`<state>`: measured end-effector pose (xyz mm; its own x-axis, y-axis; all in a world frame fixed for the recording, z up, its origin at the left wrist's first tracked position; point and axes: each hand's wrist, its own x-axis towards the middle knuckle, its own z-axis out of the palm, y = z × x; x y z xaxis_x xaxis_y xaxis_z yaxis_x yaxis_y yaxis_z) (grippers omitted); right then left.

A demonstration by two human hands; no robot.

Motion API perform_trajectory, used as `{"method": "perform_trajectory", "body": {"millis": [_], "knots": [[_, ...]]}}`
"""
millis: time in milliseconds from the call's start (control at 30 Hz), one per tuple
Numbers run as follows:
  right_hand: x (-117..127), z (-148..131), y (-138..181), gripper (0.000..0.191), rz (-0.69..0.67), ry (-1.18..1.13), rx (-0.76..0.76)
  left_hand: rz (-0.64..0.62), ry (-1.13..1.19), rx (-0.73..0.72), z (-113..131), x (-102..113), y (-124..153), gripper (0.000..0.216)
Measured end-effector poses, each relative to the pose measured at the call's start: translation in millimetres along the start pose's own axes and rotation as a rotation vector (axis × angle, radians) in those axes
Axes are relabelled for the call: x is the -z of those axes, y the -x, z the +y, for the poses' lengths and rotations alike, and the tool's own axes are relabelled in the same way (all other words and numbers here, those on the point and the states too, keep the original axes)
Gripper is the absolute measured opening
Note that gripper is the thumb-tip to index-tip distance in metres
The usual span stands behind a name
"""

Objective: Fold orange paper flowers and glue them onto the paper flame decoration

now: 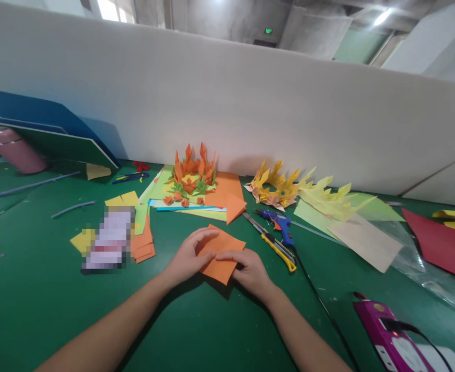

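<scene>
An orange paper square lies on the green table right in front of me. My left hand pinches its left edge, fingers curled over the paper. My right hand presses on its lower right part with fingers bent onto the sheet. Both hands touch the paper and hold it against the table.
Behind the sheet stand an orange folded paper crown on coloured sheets and a yellow one. A blue glue gun and a yellow utility knife lie to the right. Orange squares are stacked left. A purple power strip sits near right. A white partition runs along the back.
</scene>
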<state>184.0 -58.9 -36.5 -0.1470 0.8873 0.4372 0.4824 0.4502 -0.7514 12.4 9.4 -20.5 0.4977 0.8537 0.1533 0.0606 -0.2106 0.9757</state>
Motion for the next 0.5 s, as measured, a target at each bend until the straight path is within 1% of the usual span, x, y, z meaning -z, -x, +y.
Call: {"method": "perform_trajectory", "body": {"millis": [133, 233, 300, 367, 433, 500], "knots": [[3, 0, -4, 0.013, 0.127, 0.02, -0.111, -0.02, -0.029, -0.012, 1, 0, 1, 0.038], [5, -2, -7, 0.013, 0.216, -0.047, -0.165, -0.033, -0.035, -0.04, 4, -2, 3, 0.034], [5, -2, -9, 0.016, 0.229, -0.104, -0.183, -0.051, -0.035, -0.063, 7, -4, 4, 0.032], [5, -2, -9, 0.018, 0.214, -0.14, -0.206, -0.068, -0.03, -0.079, 9, -5, 5, 0.031], [4, -1, -9, 0.02, 0.215, -0.14, -0.234, -0.085, -0.021, -0.078, 11, -6, 5, 0.031], [5, -2, -10, 0.022, 0.232, -0.12, -0.255, -0.071, -0.011, -0.055, 12, -5, 5, 0.027]]}}
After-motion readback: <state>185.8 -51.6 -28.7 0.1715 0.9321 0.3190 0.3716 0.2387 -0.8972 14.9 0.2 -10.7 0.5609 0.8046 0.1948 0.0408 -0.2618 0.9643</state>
